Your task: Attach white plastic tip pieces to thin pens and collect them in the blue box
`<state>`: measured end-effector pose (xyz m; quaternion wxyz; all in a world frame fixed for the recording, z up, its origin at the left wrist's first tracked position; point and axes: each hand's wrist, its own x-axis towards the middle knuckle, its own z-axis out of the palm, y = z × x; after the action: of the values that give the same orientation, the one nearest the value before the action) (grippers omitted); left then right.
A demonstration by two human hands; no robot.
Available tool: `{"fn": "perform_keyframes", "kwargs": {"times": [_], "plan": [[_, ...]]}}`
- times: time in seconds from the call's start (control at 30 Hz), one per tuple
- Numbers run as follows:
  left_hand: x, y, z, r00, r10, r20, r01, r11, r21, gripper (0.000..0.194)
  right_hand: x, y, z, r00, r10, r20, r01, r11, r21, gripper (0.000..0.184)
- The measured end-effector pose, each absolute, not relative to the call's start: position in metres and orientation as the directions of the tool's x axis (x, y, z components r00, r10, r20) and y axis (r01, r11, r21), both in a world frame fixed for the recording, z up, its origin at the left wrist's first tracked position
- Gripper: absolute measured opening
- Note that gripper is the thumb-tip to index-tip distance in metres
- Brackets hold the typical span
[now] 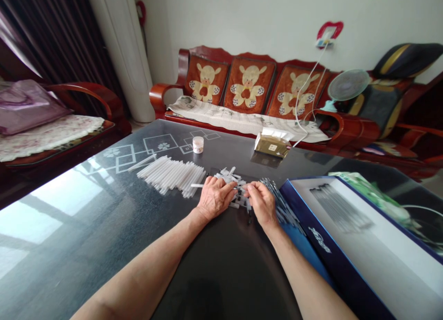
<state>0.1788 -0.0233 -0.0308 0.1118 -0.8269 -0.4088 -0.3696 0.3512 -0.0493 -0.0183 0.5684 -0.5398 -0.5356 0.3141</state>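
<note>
My left hand (215, 198) is closed around a white pen barrel (197, 186), whose end sticks out to the left of the fingers. Close by on the right, my right hand (262, 202) pinches a small part at its fingertips, too small to make out. The two hands nearly meet above a pile of small white and clear pieces (230, 174). Left of them lies a heap of white pen barrels (171, 174). Thin dark pen refills (282, 204) lie beside my right hand, against the box.
A blue-edged white box (391, 260) at the right holds several dark-tipped pens (341, 207). Green plastic packaging (372, 195) lies behind it. Farther back on the dark table (104, 232) stand a small round tub (198, 145) and a tissue pack (272, 144).
</note>
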Motion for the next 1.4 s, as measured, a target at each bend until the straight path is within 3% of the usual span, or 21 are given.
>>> {"fn": "perform_keyframes", "kwargs": {"times": [0.13, 0.23, 0.3, 0.37, 0.43, 0.5, 0.6, 0.77, 0.87, 0.97, 1.13, 1.23, 1.4], "plan": [[0.179, -0.021, -0.033, 0.340, 0.613, 0.713, 0.792, -0.596, 0.134, 0.029, 0.361, -0.040, -0.023, 0.463, 0.837, 0.292, 0.148, 0.251, -0.957, 0.031], [0.179, -0.021, -0.032, 0.314, 0.619, 0.719, 0.812, -0.568, 0.135, 0.028, 0.365, -0.038, -0.025, 0.517, 0.719, 0.464, 0.360, 0.309, -0.880, 0.030], [0.179, -0.021, -0.031, 0.317, 0.618, 0.720, 0.816, -0.564, 0.124, 0.028, 0.363, -0.041, -0.024, 0.390, 0.623, 0.678, 0.598, 0.390, -0.701, 0.029], [0.179, -0.022, -0.031, 0.334, 0.614, 0.715, 0.813, -0.572, 0.110, 0.027, 0.356, -0.047, -0.021, 0.136, 0.565, 0.814, 0.747, 0.481, -0.459, 0.029], [0.179, -0.023, -0.030, 0.357, 0.605, 0.712, 0.801, -0.591, 0.101, 0.026, 0.347, -0.054, -0.019, -0.098, 0.569, 0.816, 0.786, 0.548, -0.287, 0.029], [0.179, -0.023, -0.029, 0.378, 0.597, 0.708, 0.784, -0.613, 0.097, 0.025, 0.340, -0.058, -0.020, -0.222, 0.598, 0.770, 0.797, 0.566, -0.210, 0.029], [0.180, -0.024, -0.029, 0.401, 0.590, 0.701, 0.765, -0.636, 0.097, 0.026, 0.337, -0.059, -0.022, -0.259, 0.639, 0.724, 0.795, 0.567, -0.216, 0.027], [0.180, -0.023, -0.031, 0.416, 0.561, 0.716, 0.734, -0.671, 0.100, 0.026, 0.346, -0.056, -0.024, -0.223, 0.699, 0.679, 0.756, 0.564, -0.332, 0.025], [0.179, -0.021, -0.033, 0.399, 0.552, 0.732, 0.743, -0.662, 0.094, 0.028, 0.354, -0.055, -0.019, -0.178, 0.746, 0.642, 0.802, 0.487, -0.345, 0.024], [0.177, -0.019, -0.033, 0.387, 0.539, 0.748, 0.755, -0.651, 0.079, 0.029, 0.367, -0.052, -0.014, -0.078, 0.809, 0.582, 0.906, 0.302, -0.298, 0.022], [0.177, -0.024, -0.025, 0.413, 0.489, 0.768, 0.753, -0.658, 0.014, 0.028, 0.390, -0.048, -0.014, 0.101, 0.873, 0.477, 0.993, -0.058, -0.105, 0.018], [0.178, -0.030, -0.022, 0.412, 0.493, 0.767, 0.771, -0.637, -0.005, 0.030, 0.400, -0.047, -0.020, 0.139, 0.843, 0.519, 0.990, -0.131, -0.051, 0.016], [0.177, -0.031, -0.024, 0.382, 0.484, 0.787, 0.757, -0.653, 0.034, 0.036, 0.404, -0.046, -0.030, 0.122, 0.781, 0.613, 0.992, -0.107, -0.062, 0.014]]}}
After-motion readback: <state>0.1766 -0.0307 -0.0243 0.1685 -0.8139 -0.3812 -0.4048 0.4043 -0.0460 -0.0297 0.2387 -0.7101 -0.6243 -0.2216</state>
